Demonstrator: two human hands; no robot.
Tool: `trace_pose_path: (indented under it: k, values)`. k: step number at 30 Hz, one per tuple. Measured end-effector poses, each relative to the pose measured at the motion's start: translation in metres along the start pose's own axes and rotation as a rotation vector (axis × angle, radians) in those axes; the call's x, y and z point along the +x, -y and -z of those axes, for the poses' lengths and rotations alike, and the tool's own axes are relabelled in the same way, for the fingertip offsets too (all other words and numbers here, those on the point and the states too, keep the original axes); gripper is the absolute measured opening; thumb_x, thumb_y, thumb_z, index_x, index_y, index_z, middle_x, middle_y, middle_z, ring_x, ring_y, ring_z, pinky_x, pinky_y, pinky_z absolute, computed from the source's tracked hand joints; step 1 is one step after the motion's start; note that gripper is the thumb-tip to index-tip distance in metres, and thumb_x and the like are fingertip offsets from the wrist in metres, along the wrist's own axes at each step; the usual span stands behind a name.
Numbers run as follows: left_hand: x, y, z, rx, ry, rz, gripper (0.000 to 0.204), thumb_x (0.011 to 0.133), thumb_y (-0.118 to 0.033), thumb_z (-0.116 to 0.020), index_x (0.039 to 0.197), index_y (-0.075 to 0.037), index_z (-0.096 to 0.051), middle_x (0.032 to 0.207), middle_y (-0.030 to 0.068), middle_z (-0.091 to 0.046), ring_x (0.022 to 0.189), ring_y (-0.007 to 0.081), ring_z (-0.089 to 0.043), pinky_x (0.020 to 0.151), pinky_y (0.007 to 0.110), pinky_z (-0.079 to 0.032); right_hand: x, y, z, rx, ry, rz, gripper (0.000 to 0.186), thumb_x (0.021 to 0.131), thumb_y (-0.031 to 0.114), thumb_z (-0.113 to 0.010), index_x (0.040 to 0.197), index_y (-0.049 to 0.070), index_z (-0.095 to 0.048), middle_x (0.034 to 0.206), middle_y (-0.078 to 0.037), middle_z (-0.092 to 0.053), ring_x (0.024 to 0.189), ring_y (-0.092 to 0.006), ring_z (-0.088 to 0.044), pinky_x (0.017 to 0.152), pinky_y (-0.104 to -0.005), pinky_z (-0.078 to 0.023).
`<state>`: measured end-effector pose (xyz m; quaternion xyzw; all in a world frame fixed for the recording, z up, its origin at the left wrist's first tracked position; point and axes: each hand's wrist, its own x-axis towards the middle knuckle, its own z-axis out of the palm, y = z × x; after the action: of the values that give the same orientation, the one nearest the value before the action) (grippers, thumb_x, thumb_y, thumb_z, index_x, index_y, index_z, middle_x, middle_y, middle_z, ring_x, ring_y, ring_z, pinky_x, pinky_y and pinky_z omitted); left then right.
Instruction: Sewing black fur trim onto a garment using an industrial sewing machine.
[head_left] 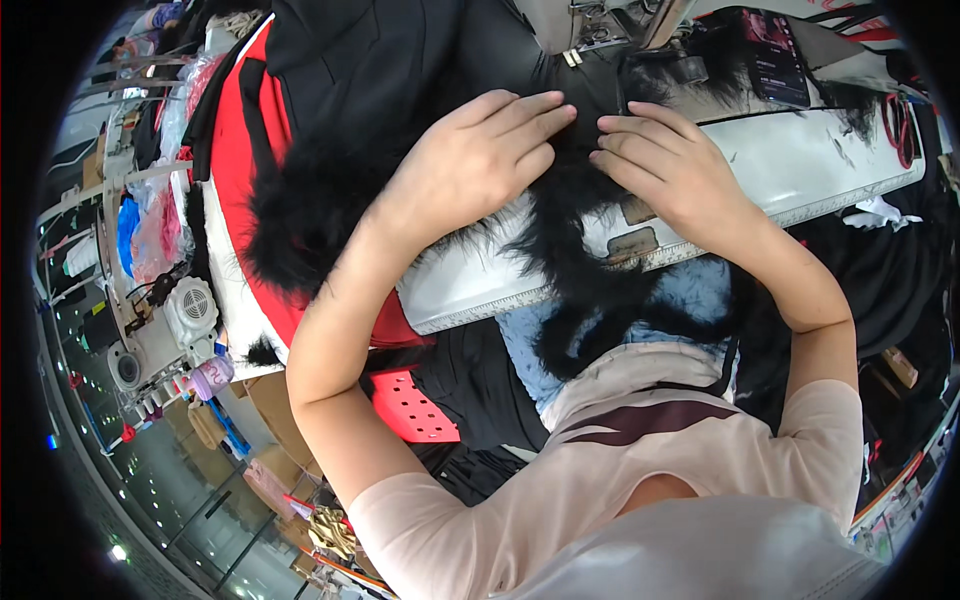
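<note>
L hand (480,160): 12 o'clock, palm down, fingers stretched, tips on smooth blk fabric (380,45)
R hand (680,170): approx 2 o'clock, palm down, tips at/nr same fabric
Gap: narrow; hands apart, no clenching visible
Fabric: spreads 11 to 12 o'clock, reaches small shiny metal machine foot (571,58)
Fluffy blk trim (560,235): hangs btwn hands, over white ruler-edged bed (780,150)
</note>
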<state>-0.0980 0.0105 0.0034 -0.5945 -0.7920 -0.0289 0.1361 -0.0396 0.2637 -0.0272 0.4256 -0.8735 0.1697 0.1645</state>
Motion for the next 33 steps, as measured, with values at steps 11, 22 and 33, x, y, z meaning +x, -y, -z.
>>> trace_pose_path:
  k: [11,22,33]
  values:
    - [0.015,-0.028,-0.008,-0.089,-0.132,0.327,0.027,0.080,-0.022,-0.071,0.104,-0.009,-0.073,0.108,0.0033,-0.072,0.096,0.0166,-0.068,0.084,0.033,-0.047,-0.010,-0.004,0.002,0.074,-0.012,-0.069,0.040,0.073,0.001,-0.064,0.113,0.001,-0.067,0.121,-0.010,-0.067,0.120,-0.0258,-0.061,0.098,-0.0412,-0.049]
    - [0.030,-0.075,-0.033,0.078,-0.228,0.628,0.033,0.084,-0.030,-0.072,0.102,-0.003,-0.074,0.114,0.0111,-0.072,0.102,0.0204,-0.066,0.093,0.037,-0.045,-0.015,-0.019,0.005,0.202,0.011,-0.043,0.046,0.074,-0.004,-0.065,0.119,0.001,-0.065,0.129,-0.012,-0.062,0.125,-0.0296,-0.057,0.099,-0.0420,-0.048]
    - [0.018,-0.071,-0.031,0.156,-0.077,0.633,0.045,0.079,-0.020,-0.074,0.122,-0.008,-0.068,0.132,0.0036,-0.066,0.124,0.0149,-0.059,0.104,0.045,-0.037,0.026,-0.093,0.006,-0.240,0.052,0.141,0.059,0.081,-0.001,-0.059,0.137,0.017,-0.057,0.114,-0.006,-0.063,0.102,-0.0284,-0.061,0.089,-0.0397,-0.051]
